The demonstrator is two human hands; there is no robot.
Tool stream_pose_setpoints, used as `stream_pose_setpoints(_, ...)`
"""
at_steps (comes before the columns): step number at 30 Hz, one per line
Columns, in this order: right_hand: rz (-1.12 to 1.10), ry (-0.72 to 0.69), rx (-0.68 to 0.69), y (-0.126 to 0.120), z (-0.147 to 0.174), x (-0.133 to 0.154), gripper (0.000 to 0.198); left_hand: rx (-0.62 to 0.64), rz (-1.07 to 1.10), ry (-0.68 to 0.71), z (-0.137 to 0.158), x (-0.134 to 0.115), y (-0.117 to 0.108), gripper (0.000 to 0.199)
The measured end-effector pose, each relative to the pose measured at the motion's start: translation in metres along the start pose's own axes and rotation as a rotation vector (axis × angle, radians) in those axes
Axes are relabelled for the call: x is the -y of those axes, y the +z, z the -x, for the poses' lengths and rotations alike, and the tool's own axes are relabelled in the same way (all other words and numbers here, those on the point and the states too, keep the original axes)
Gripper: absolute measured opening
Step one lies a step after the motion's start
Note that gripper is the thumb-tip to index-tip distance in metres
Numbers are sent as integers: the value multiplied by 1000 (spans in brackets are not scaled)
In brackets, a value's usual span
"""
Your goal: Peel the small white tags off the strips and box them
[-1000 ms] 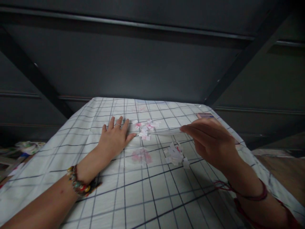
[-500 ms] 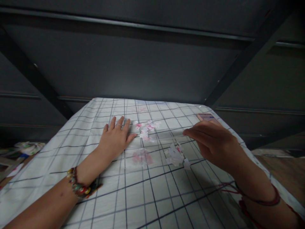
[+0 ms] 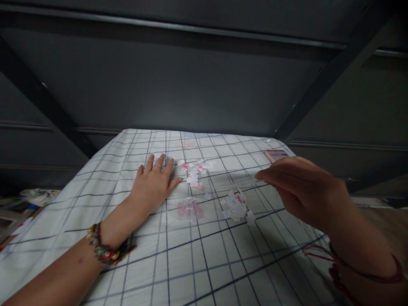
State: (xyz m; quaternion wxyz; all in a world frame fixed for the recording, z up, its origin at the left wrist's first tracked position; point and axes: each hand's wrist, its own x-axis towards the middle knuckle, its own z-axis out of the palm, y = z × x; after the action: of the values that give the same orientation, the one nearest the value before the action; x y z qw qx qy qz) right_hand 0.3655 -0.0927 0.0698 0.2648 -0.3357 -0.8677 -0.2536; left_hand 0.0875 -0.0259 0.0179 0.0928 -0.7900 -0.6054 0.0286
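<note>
My left hand (image 3: 152,183) lies flat on the checked cloth (image 3: 153,263) with its fingers spread. Beside its thumb sits a cluster of white and pink paper scraps (image 3: 195,173). Over the cloth, my right hand (image 3: 307,193) pinches the end of a thin clear plastic film (image 3: 234,184), which stretches left toward those scraps. Another heap of mostly white scraps (image 3: 235,206) rests below the film, nearer me. Between the heaps and my body lies a see-through piece with a pink pattern (image 3: 190,209).
A pink-edged phone (image 3: 271,155) lies near the right far edge, partly behind my right hand. A dark panelled wall (image 3: 178,85) rises behind the table. Assorted clutter (image 3: 38,198) is beyond the left edge.
My right hand has moved right and a little toward me, drawing the film's end with it. My left hand has stayed in place.
</note>
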Motion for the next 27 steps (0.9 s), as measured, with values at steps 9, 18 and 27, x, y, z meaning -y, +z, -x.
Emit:
stream_pose_setpoints(9,-34,23,29,-7,7,-15,31,4,-6,0,-1,0,-1,56)
stream_pose_setpoints(18,-88,76,58,-7,15,-23,32,19,-2,-13,-1,-1,-2,54)
stream_pose_setpoints(27,18,75,-98,21,4,-5,32,6,13,4,0,-3,-5,54)
